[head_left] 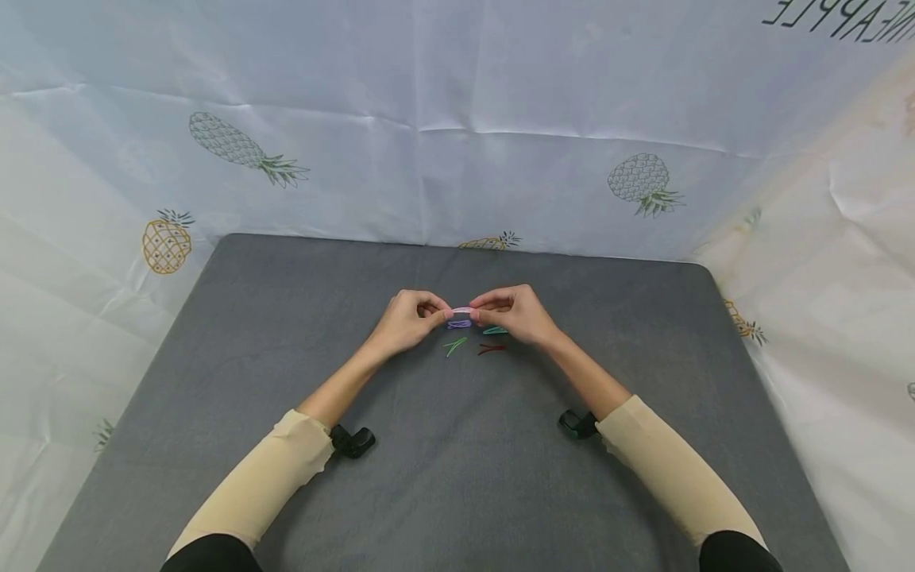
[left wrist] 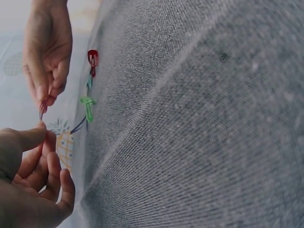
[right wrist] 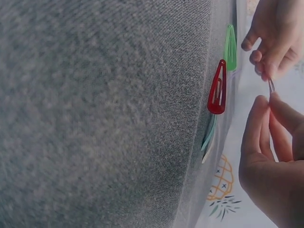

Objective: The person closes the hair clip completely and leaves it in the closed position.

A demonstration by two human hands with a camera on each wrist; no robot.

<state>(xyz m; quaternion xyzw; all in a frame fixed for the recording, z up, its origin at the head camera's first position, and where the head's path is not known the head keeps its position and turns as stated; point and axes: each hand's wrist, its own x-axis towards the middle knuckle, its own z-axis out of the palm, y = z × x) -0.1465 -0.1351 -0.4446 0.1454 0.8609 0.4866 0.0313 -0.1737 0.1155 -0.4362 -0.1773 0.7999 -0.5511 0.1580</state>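
Note:
Above the grey cloth, a pale pink hair clip (head_left: 462, 310) is stretched between both hands. My left hand (head_left: 413, 319) pinches one end between thumb and fingertips, and my right hand (head_left: 516, 314) pinches the other. Fingertips cover both ends of it. Just below lie several snap hair clips: a purple one (head_left: 459, 324) under the held clip, a teal one (head_left: 495, 330) partly behind the right fingers, a green one (head_left: 455, 346) and a red one (head_left: 492, 348) nearer me. The right wrist view shows the red clip's (right wrist: 217, 90) long teardrop frame clearly.
A grey cloth (head_left: 457, 461) covers the table, with a shallow crease running across it. Behind its far edge hangs a pale curtain (head_left: 457, 183) printed with pineapples. Dark wrist cameras sit below each forearm, close over the cloth.

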